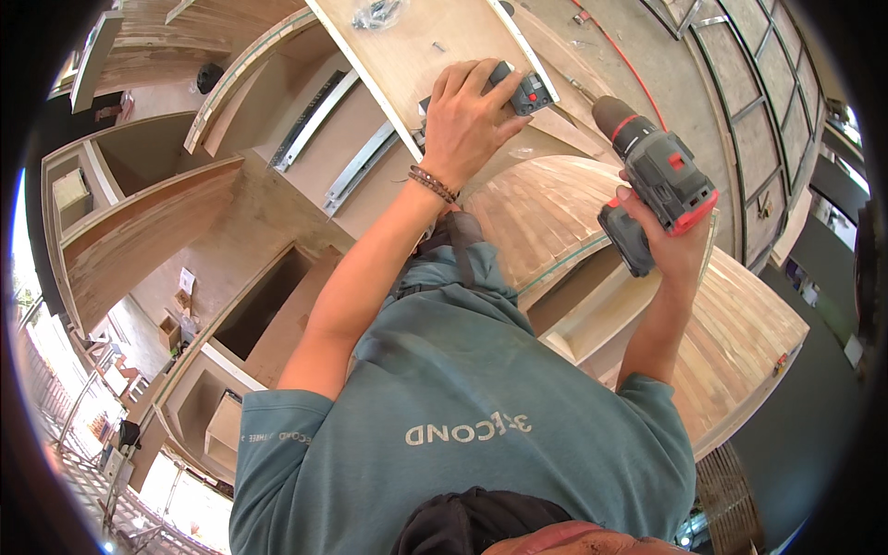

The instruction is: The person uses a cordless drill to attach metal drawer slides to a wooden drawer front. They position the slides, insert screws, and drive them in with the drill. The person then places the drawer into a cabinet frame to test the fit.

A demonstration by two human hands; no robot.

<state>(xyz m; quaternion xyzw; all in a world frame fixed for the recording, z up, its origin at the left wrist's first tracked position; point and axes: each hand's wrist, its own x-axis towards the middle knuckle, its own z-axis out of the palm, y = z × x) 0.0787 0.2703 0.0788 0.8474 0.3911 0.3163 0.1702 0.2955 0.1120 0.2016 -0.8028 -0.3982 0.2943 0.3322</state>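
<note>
At the plywood panel's (416, 55) right edge my left hand (462, 125) clamps a small grey tool (527, 92) flat while my right hand (671, 245) grips the drill (652, 180) clear of it; next, probably, bringing its nose down.

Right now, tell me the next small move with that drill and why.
Probably bring the drill in the right hand toward the plywood panel. The left hand already rests there on a small dark device, while the drill is held away.

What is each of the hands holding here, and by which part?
The right hand grips a grey-and-red cordless drill by its handle. The left hand rests on a small dark tool on the plywood board.
</note>
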